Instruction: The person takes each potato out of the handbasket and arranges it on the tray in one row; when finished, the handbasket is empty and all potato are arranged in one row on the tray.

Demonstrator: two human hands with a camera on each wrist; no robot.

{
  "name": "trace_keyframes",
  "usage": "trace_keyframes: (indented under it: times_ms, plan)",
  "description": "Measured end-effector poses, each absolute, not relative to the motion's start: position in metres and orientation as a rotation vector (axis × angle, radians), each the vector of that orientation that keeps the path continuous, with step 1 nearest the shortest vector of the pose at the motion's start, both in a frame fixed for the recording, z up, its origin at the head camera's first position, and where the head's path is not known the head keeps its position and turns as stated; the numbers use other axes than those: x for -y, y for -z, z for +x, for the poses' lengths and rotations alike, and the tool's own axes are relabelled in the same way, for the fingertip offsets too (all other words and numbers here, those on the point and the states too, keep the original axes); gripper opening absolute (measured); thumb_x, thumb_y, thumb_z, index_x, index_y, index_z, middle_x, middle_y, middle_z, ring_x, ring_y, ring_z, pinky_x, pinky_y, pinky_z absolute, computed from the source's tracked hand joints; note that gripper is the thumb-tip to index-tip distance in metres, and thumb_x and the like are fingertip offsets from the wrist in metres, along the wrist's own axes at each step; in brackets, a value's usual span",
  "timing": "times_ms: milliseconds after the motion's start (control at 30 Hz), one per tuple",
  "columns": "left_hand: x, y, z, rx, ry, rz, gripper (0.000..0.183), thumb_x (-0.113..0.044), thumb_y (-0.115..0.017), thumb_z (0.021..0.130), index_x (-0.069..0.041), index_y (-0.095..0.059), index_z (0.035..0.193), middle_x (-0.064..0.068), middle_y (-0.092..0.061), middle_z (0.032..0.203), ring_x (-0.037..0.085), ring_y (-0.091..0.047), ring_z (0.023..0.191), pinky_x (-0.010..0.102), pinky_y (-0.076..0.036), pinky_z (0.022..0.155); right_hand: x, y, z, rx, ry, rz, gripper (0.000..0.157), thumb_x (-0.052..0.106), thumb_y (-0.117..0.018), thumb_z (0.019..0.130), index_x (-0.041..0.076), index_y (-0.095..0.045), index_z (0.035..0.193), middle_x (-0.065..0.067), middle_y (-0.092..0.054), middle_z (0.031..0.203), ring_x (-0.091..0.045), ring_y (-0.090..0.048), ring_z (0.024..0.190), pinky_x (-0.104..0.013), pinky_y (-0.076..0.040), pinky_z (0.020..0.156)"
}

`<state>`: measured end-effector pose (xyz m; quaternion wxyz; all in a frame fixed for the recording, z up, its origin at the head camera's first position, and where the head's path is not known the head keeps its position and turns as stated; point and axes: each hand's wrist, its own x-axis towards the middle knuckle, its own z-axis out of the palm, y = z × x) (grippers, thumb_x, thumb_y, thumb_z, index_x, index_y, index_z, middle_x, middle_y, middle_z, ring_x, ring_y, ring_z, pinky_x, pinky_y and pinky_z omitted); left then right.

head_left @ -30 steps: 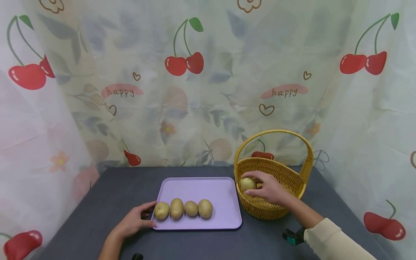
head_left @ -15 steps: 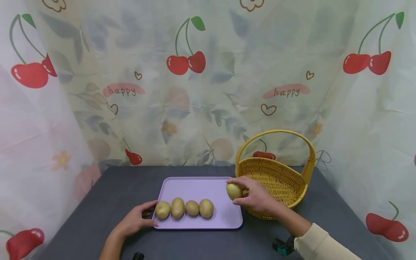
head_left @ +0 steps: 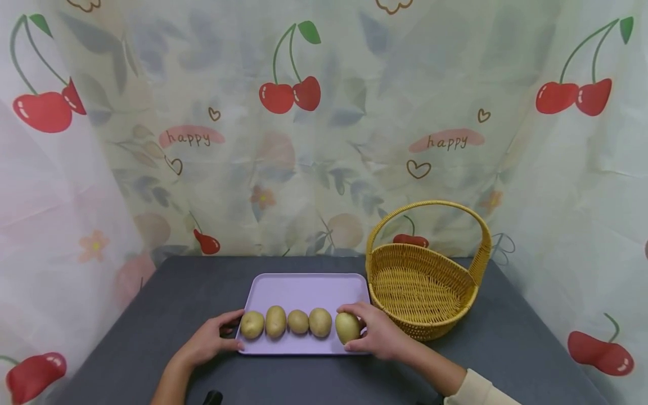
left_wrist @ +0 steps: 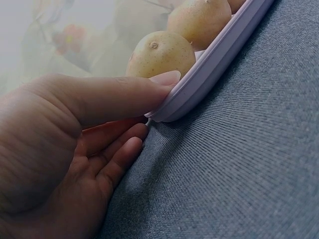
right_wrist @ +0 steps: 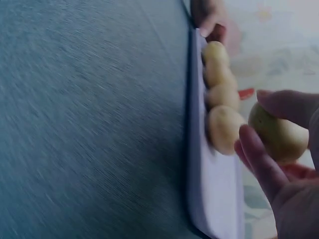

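On the lilac tray [head_left: 311, 287], several potatoes [head_left: 298, 322] stand in a row along the near side, starting from its left edge. My right hand [head_left: 377, 332] holds another potato [head_left: 347, 328] between thumb and fingers, over the tray at the right end of the row. In the right wrist view this held potato [right_wrist: 279, 132] appears raised off the tray, with fingers on both sides of it. My left hand [head_left: 207, 340] holds the tray's left edge. Its thumb [left_wrist: 124, 97] lies on the rim, close to the leftmost potato [left_wrist: 162, 55], while the other fingers reach below the rim.
A yellow wicker basket [head_left: 422, 289] with a tall arched handle stands right of the tray, nothing visible inside it. Dark grey cloth [head_left: 283, 379] covers the table. A cherry-print curtain [head_left: 324, 185] hangs behind and at both sides. A small black object [head_left: 214, 397] shows at the bottom edge.
My right hand has brought the potato out of the basket, leftward and down over the tray beside the row. The left hand has stayed at the tray's edge.
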<state>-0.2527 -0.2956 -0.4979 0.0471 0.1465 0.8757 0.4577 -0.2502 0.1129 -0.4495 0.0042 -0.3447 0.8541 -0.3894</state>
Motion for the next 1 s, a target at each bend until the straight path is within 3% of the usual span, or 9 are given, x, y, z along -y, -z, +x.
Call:
trace_keyframes:
  times_ms: [300,500,667,833,1000]
  plan:
    - [0.294,0.497,-0.253,-2.675,-1.386,0.434,0.078,-0.019,-0.084,0.074,0.005,-0.048,0.139,0.025,-0.050,0.137,0.037,-0.052,0.118,0.049,-0.042,0.097,-0.100,0.471,-0.258,-2.910,1.109,-0.792,0.060,0.021,-0.088,0.068,0.003,-0.063,0.120,-0.007,-0.062,0.109,-0.019,-0.057,0.092,-0.035,-0.048,0.077]
    - [0.297,0.500,-0.254,-2.692,-1.375,0.508,0.076,-0.019,-0.084,0.074,0.006,-0.049,0.138,0.024,-0.052,0.135,0.036,-0.053,0.116,0.037,-0.046,0.092,-0.096,0.483,-0.270,-2.858,1.127,-0.649,0.061,0.020,-0.087,0.070,0.005,-0.063,0.124,-0.011,-0.061,0.113,-0.019,-0.056,0.090,-0.035,-0.049,0.074]
    - [0.297,0.498,-0.254,-2.695,-1.394,0.552,0.075,-0.018,-0.083,0.075,0.007,-0.049,0.137,0.024,-0.053,0.134,0.035,-0.055,0.114,0.034,-0.047,0.091,-0.094,0.490,-0.277,-2.838,1.161,-0.660,0.064,0.019,-0.087,0.070,0.006,-0.061,0.127,-0.012,-0.061,0.115,-0.019,-0.056,0.092,-0.033,-0.049,0.074]
    - [0.297,0.495,-0.254,-2.689,-1.409,0.540,0.075,-0.017,-0.083,0.075,0.007,-0.049,0.137,0.025,-0.053,0.135,0.037,-0.054,0.115,0.037,-0.047,0.091,-0.093,0.492,-0.280,-2.775,1.255,-0.656,0.065,0.015,-0.085,0.073,0.006,-0.058,0.131,-0.013,-0.059,0.116,-0.020,-0.057,0.086,-0.030,-0.051,0.063]
    - [0.297,0.497,-0.253,-2.683,-1.412,0.544,0.075,-0.016,-0.084,0.075,0.008,-0.049,0.137,0.026,-0.052,0.134,0.037,-0.054,0.115,0.037,-0.047,0.090,-0.092,0.496,-0.279,-2.801,1.235,-0.715,0.065,0.017,-0.084,0.075,0.006,-0.056,0.133,-0.013,-0.059,0.117,-0.019,-0.057,0.088,-0.030,-0.050,0.068]
